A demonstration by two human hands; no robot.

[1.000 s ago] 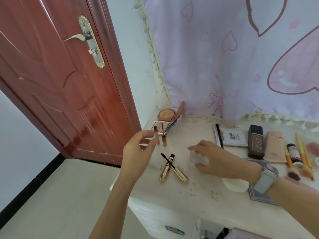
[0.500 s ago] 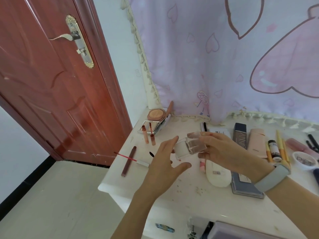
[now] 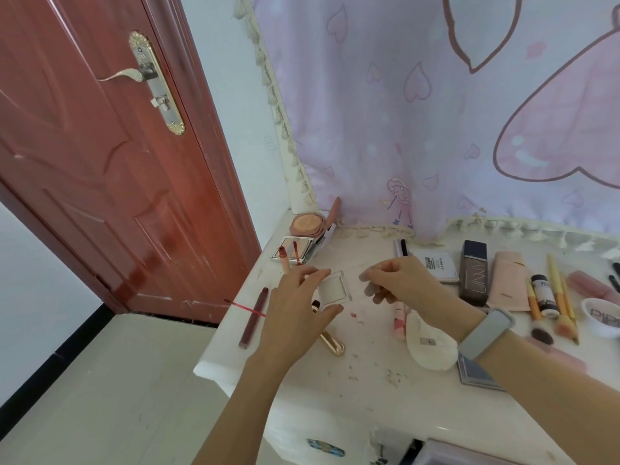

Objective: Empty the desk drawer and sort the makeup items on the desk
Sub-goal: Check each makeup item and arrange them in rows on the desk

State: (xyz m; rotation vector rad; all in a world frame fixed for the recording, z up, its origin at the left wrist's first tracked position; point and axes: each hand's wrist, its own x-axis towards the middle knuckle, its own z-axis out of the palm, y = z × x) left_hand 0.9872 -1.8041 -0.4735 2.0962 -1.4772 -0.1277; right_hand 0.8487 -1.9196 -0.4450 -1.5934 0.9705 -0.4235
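Now left hand [image 3: 298,307] holds compact [image 3: 333,288]; right hand [image 3: 399,283] apparently released.

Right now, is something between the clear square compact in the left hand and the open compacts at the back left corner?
Yes. Two lip gloss tubes lie between the clear square compact and the open compacts.

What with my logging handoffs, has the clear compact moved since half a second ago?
Yes. The clear compact has shifted left, toward the lip tints, and the left hand now pinches it.
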